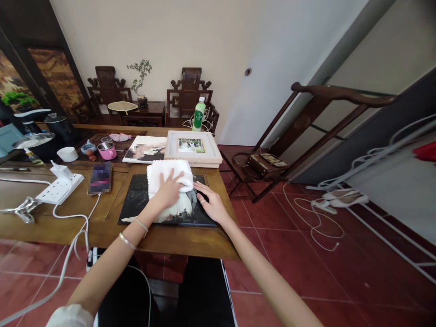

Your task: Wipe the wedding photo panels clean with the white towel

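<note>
A dark photo panel (134, 197) lies flat near the right front edge of the wooden table; part of a pale dress shows in its picture. On its upper middle sits a folded white cloth (158, 175), which hides some of the picture. My left hand (168, 188) presses down on this cloth with fingers spread. Just right of the cloth, my right hand (211, 204) rests on the panel's right side, fingers stretched out. Behind the panel are a framed photo (194, 156) in a pale frame and a white-edged photo panel (141, 152), partly under the frame.
Left on the table (109, 231) are a phone (100, 178) on a cable, a white power strip (61, 188), a metal stand (25, 210), a pink cup (107, 151) and a white bowl (68, 154). A green bottle (199, 114) stands behind the frame. A wooden chair (306, 109) is at right.
</note>
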`<state>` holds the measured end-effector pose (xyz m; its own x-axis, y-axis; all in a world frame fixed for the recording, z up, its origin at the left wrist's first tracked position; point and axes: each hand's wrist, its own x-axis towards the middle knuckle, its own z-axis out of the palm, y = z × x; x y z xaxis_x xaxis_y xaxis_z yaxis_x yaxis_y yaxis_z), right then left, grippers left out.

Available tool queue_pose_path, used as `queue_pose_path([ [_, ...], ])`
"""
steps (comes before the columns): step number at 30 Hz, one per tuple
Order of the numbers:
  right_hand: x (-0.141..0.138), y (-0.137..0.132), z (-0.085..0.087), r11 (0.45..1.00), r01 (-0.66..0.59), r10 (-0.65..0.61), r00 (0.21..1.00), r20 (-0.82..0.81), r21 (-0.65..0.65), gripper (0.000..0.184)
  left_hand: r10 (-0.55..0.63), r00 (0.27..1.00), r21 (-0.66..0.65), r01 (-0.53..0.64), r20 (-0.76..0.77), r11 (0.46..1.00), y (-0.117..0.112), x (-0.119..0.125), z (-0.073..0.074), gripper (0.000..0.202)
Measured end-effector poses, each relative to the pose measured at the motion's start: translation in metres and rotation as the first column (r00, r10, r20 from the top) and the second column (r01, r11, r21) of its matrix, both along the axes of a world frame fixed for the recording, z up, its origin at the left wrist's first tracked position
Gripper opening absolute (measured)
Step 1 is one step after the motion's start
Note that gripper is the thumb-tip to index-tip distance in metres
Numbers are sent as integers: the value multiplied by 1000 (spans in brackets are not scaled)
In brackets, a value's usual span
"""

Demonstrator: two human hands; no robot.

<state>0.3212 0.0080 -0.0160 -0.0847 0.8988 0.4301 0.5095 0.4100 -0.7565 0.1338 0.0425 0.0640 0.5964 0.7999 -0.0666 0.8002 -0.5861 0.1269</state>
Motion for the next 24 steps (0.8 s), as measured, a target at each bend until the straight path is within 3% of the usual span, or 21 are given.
queue_pose_path([
  [3, 0, 0, 0, 1000, -1, 1, 1000, 1, -4, 36, -33, 999, 12, 33, -19, 999, -14, -1, -5, 65],
  [7, 0, 0, 1, 1000, -9, 9, 1000, 4, 6, 36, -5, 1000, 78, 6, -19, 997, -77, -3, -14, 48],
  [11, 0, 0, 2, 1000, -14, 14, 1000, -4, 3, 36, -41, 999, 44, 42, -26, 998, -131, -7, -18, 36],
  [14, -1, 0, 3, 1000, -16, 16, 1000, -18, -4, 36, -82, 996, -11, 81, -30, 997, -129, -12, -9, 41],
  [17, -1, 1, 2, 999, 1, -5, 996, -92, -52, 37, -94, 995, -43, 93, -17, 995, -99, -14, 1, 52],
  [20, 1, 2, -1, 987, 17, -62, 958, -281, -162, 41, -119, 993, -43, 120, 7, 992, -76, -8, 3, 56],
  [24, 4, 4, -4, 971, -12, -114, 855, -505, -240, 42, -202, 979, -63, 204, 36, 977, -92, 8, -2, 48],
])
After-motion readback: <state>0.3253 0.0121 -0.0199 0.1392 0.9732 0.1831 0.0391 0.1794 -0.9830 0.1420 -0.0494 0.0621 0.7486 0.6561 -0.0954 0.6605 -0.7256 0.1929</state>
